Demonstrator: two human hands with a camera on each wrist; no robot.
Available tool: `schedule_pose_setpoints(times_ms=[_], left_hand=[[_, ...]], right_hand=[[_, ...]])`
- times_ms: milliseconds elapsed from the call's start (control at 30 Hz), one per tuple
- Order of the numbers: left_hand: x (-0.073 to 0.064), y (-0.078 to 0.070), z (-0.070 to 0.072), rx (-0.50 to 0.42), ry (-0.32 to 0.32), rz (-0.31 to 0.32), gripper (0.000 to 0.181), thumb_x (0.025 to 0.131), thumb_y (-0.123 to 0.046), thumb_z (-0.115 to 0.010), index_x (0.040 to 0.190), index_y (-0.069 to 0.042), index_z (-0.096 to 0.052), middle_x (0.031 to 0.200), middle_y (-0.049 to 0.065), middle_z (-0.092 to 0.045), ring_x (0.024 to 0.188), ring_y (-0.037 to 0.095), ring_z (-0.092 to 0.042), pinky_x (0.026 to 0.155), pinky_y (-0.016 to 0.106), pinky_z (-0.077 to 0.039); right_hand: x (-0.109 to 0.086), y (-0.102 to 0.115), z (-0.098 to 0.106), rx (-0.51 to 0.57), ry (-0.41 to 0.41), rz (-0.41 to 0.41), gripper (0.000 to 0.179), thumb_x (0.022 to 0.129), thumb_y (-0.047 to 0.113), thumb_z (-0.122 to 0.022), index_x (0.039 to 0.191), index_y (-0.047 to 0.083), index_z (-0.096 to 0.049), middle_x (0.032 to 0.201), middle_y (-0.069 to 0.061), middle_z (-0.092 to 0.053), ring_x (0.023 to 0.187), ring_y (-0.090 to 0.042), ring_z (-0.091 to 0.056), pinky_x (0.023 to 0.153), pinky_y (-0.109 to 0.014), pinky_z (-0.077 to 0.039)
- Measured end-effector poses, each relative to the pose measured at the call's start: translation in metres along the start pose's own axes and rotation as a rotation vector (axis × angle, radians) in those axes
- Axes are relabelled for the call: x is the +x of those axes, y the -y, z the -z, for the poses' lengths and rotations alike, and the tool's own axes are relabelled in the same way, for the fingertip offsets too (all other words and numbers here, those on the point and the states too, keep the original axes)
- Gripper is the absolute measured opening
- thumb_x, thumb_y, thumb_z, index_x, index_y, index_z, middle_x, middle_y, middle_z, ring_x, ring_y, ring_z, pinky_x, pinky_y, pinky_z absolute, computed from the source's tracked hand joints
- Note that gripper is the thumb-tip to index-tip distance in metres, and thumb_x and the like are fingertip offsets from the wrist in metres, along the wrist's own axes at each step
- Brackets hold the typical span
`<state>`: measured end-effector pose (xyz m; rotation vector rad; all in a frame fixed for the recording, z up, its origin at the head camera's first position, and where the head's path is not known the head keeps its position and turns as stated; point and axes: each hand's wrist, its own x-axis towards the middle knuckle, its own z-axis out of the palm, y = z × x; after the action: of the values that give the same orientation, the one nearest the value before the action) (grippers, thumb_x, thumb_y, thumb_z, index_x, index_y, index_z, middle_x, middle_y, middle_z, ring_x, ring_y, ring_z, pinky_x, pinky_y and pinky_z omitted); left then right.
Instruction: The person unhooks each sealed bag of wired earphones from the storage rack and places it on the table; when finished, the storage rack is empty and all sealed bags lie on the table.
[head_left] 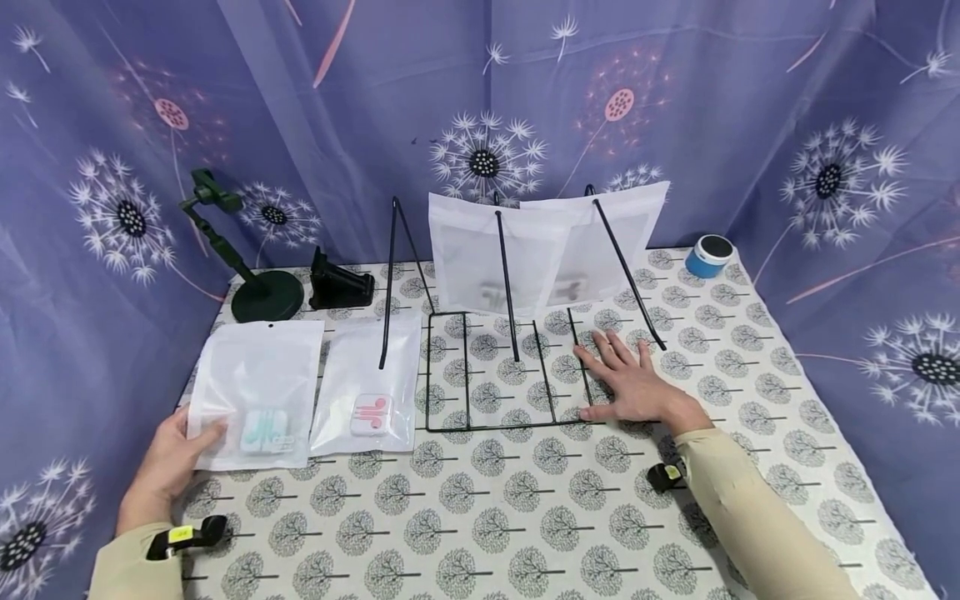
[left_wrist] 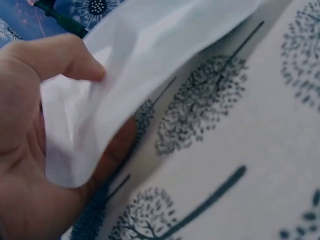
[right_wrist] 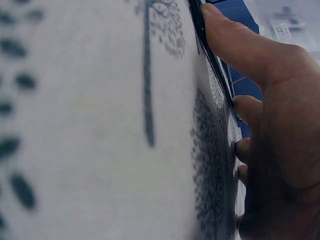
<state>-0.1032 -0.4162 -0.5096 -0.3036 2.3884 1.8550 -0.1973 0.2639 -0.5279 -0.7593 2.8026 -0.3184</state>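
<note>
My left hand (head_left: 165,458) pinches the lower left edge of a white frosted zip bag (head_left: 255,367) with a teal earphone case (head_left: 264,430) inside. In the left wrist view, the thumb (left_wrist: 75,57) lies over the bag's corner (left_wrist: 67,145), fingers beneath. Beside it lies a similar bag (head_left: 337,392) containing a pink earphone case (head_left: 371,415). A black wire rack (head_left: 495,428) stands at the center, with two white bags (head_left: 468,250) (head_left: 630,225) hanging from its prongs. My right hand (head_left: 630,387) rests with spread fingers on the rack's right base, thumb touching its front wire.
At the back left stand a dark green round-based stand (head_left: 267,296) and a black phone holder (head_left: 341,283). A blue-and-white cylindrical speaker (head_left: 708,256) sits at the far right corner. Purple curtains (head_left: 360,108) enclose the tree-print tablecloth (head_left: 480,533).
</note>
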Motion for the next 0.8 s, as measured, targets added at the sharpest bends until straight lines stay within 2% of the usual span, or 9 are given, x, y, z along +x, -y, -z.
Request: schedule_pose_setpoints(times_ms=[100,200,267,433,500,600,633,700,800], left_hand=[[0.001,-0.002,0.001,0.182,-0.031,-0.005,0.027,0.095,-0.014,-0.063,0.121,-0.018,-0.056,0.086,-0.026,-0.060,0.072,-0.001,-0.062,0.062,0.019,-0.056],[0.002,-0.003,0.001,0.354,-0.067,-0.019,0.043,0.094,-0.015,-0.063,0.130,0.004,-0.048,0.087,-0.028,-0.053,0.075,-0.006,-0.056,0.064,0.016,-0.052],[0.003,-0.003,0.001,0.429,-0.079,-0.026,0.051,0.094,-0.016,-0.063,0.132,0.012,-0.043,0.088,-0.025,-0.052,0.076,-0.007,-0.053,0.064,0.014,-0.049],[0.003,-0.007,0.002,0.430,-0.036,0.010,0.056,0.095,-0.014,-0.062,0.136,0.014,-0.037,0.090,-0.014,-0.056,0.074,-0.002,-0.056,0.064,0.020,-0.053],[0.003,-0.008,0.002,0.434,-0.023,0.024,0.058,0.095,-0.013,-0.061,0.137,0.015,-0.034,0.095,-0.001,-0.061,0.073,0.000,-0.058,0.063,0.022,-0.055],[0.003,-0.010,0.002,0.515,-0.033,0.027,0.061,0.095,-0.016,-0.061,0.137,0.016,-0.033,0.106,0.025,-0.060,0.078,0.003,-0.057,0.063,0.018,-0.050],[0.003,-0.010,0.002,0.539,-0.033,0.032,0.062,0.095,-0.018,-0.061,0.138,0.017,-0.032,0.112,0.032,-0.056,0.082,0.009,-0.058,0.065,0.018,-0.048],[0.004,-0.011,0.001,0.586,-0.036,0.046,0.065,0.095,-0.020,-0.060,0.140,0.017,-0.029,0.123,0.040,-0.049,0.093,0.023,-0.059,0.072,0.024,-0.047],[0.004,-0.014,-0.001,0.622,-0.038,0.078,0.070,0.096,-0.022,-0.058,0.142,0.017,-0.024,0.130,0.044,-0.042,0.108,0.049,-0.050,0.086,0.047,-0.047]], right_hand=[[0.000,0.000,0.000,-0.001,-0.007,0.000,0.108,0.076,0.079,-0.057,0.158,0.024,-0.013,0.163,-0.019,0.002,0.149,-0.041,0.008,0.109,-0.076,0.010],[0.000,0.000,0.000,0.000,-0.015,0.003,0.107,0.076,0.077,-0.058,0.158,0.023,-0.014,0.163,-0.020,0.001,0.149,-0.042,0.006,0.109,-0.076,0.009],[0.000,0.001,0.000,-0.001,-0.020,0.006,0.107,0.076,0.077,-0.058,0.158,0.023,-0.015,0.163,-0.020,0.000,0.149,-0.042,0.005,0.109,-0.076,0.008],[0.000,0.000,0.000,-0.018,-0.017,0.000,0.107,0.076,0.079,-0.057,0.158,0.024,-0.014,0.163,-0.020,-0.001,0.149,-0.043,0.003,0.109,-0.077,0.007],[0.000,0.000,0.000,-0.022,-0.012,-0.003,0.108,0.075,0.080,-0.056,0.158,0.024,-0.014,0.163,-0.020,-0.001,0.149,-0.043,0.002,0.109,-0.077,0.007],[0.001,0.000,0.000,-0.017,-0.007,-0.004,0.108,0.076,0.079,-0.056,0.158,0.025,-0.013,0.163,-0.021,0.000,0.149,-0.044,0.002,0.108,-0.077,0.008],[0.001,0.000,0.000,-0.016,-0.007,-0.003,0.108,0.076,0.079,-0.056,0.158,0.024,-0.012,0.163,-0.021,0.000,0.149,-0.044,0.002,0.108,-0.078,0.008],[0.001,0.000,-0.001,-0.017,-0.008,-0.001,0.108,0.076,0.079,-0.056,0.158,0.024,-0.012,0.163,-0.021,0.000,0.149,-0.044,0.002,0.107,-0.078,0.008],[0.001,0.000,0.000,-0.021,-0.011,0.000,0.108,0.076,0.079,-0.056,0.158,0.024,-0.013,0.163,-0.021,0.000,0.149,-0.044,0.002,0.108,-0.077,0.008]])
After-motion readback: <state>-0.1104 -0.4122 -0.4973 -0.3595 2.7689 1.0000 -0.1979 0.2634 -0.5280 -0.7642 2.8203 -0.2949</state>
